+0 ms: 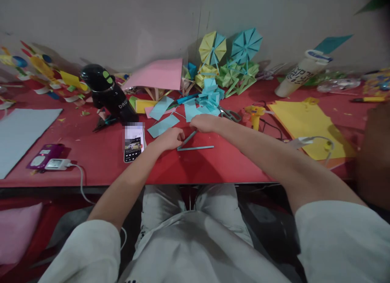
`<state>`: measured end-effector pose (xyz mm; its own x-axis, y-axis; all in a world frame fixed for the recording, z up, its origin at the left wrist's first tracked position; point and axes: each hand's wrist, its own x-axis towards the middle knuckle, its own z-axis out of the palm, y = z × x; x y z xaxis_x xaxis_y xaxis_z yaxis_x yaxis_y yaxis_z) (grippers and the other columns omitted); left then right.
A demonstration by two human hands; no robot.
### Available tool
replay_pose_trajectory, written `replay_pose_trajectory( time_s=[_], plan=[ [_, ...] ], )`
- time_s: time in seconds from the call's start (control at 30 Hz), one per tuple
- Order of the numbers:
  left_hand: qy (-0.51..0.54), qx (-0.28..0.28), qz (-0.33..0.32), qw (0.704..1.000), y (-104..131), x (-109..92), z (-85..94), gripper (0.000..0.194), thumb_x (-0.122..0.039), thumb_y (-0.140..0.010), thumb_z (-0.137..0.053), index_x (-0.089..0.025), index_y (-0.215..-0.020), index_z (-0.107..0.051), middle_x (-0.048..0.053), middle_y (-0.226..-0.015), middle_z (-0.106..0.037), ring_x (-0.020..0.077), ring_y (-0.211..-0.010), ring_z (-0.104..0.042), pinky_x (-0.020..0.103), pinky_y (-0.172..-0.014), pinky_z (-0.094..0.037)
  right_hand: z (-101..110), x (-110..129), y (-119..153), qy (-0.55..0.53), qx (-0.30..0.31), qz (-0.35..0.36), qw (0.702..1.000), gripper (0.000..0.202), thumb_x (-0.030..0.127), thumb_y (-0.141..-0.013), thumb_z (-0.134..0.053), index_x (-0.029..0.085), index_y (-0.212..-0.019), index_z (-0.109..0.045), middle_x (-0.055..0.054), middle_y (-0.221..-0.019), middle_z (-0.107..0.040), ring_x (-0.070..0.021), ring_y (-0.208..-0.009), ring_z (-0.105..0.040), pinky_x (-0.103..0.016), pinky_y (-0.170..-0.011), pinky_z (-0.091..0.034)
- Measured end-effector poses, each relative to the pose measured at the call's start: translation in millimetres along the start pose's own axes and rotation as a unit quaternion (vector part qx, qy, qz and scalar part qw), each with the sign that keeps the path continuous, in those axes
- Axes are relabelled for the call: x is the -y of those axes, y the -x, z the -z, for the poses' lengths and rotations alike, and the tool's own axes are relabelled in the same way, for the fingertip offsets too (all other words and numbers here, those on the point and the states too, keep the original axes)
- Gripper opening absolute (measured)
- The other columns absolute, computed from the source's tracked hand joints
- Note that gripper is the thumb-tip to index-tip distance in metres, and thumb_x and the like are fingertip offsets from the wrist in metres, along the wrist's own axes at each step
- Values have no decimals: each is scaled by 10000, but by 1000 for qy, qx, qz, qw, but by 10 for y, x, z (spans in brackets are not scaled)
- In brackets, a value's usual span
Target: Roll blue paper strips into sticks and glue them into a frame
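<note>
Head view showed a slanted strip [188, 139] between the left hand [173, 138] and right hand [204, 123], fingers curled, any pinch unclear. Just bodyward lay a flat strip [196, 147]. Both looked light, stiffish (rolled paper, perhaps), creasable, best held gently near the ends.

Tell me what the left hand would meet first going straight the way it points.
The left hand would probably meet the right hand, just past the thin strip; depth is unclear.
</note>
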<state>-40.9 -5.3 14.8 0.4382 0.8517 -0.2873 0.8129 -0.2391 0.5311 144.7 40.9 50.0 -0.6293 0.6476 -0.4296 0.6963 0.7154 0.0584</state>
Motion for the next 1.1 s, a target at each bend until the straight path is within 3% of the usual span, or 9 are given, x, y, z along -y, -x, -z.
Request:
replay_pose_trajectory(
  time_s=[0.47,0.7,0.83,0.97,1.1],
  plan=[
    [23,-72,21,997,26,22,-129,176,-103,-761,-642,-185,-898,-716,54,-877,-760,213,-838,-711,297,-772,-540,-4,-20,-155,55,-46,32,997,321,28,-910,-497,168,-1085,-727,-121,-1157,-712,-223,-1024,-669,-267,-641,-371],
    [92,-85,-42,991,-96,138,-254,249,-170,-841,-630,-185,-1074,-720,46,-900,-765,197,-810,-714,312,-785,-560,-126,-133,-276,24,-87,27,996,342,3,-891,-484,168,-1068,-726,-118,-1153,-700,-224,-1064,-656,-269,-709,-410],
    [35,-106,-98,989,-145,177,-239,214,-159,-860,-613,-190,-1020,-752,76,-1051,-749,232,-1016,-703,367,-946,-552,-229,-197,-296,1,-104,33,994,323,5,-882,-493,150,-1056,-724,-129,-1177,-685,-231,-1092,-644,-272,-764,-427],
    [-48,-132,-157,978,-203,223,-222,395,-211,-847,-677,-174,-1240,-691,132,-1390,-616,298,-1313,-564,450,-1137,-445,-267,-217,-281,-31,-121,35,992,339,3,-884,-472,136,-1066,-725,-130,-1188,-683,-229,-1086,-646,-274,-802,-439],
    [-81,-115,-168,976,-244,246,-269,443,-252,-901,-619,-195,-1340,-639,126,-1525,-514,305,-1414,-479,480,-1189,-387,-311,-199,-252,-76,-146,31,986,337,18,-893,-466,121,-1080,-726,-138,-1175,-694,-232,-1077,-650,-289,-856,-457]
  ],
)
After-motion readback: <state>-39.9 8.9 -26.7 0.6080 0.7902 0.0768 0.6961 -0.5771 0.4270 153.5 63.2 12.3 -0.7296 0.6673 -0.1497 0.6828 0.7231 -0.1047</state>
